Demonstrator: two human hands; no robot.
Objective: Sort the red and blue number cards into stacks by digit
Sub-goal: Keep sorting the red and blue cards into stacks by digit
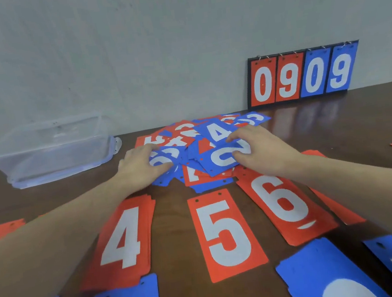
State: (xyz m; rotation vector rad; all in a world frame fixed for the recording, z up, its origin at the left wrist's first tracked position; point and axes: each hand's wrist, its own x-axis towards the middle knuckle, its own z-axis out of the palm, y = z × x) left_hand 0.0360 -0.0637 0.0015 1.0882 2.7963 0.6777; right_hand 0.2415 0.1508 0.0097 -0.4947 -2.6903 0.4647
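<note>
Both hands rest on the mixed pile [204,147]: my left hand [141,168] pinches a blue 3 card [164,157], my right hand [260,151] pinches a blue 2 card [225,157]. Lift each cleanly, then check digits before stacking.

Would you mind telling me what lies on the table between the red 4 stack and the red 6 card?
In the head view, a red 5 card lies flat between the red 4 stack and the red 6 card.

I have only one view, from the head camera. It looks forward and down over the brown table [173,223], close above the near cards, and it reaches until the grey wall [131,46] behind. Its wide lens bends the edges.
</note>
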